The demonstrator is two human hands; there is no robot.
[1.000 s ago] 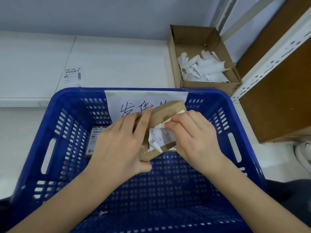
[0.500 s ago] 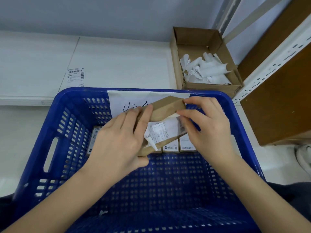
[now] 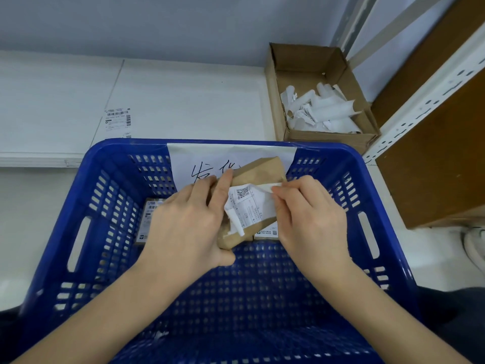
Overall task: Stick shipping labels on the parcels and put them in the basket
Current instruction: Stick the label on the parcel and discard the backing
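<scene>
While my left hand grips the brown parcel above the blue basket, my right hand, at 3 o'clock, pinches its half-stuck shipping label.

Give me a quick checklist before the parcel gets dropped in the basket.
1. Parcel held firmly by left hand: ok.
2. Shipping label flat on parcel: not ok, its lower left corner curls up.
3. Right hand off the label: not ok, it pinches the upper right edge.
4. Room in blue basket: ok, near floor bare.
5. Parcels already inside labelled: ok for those visible.
6. Backing fully removed: cannot tell.
</scene>
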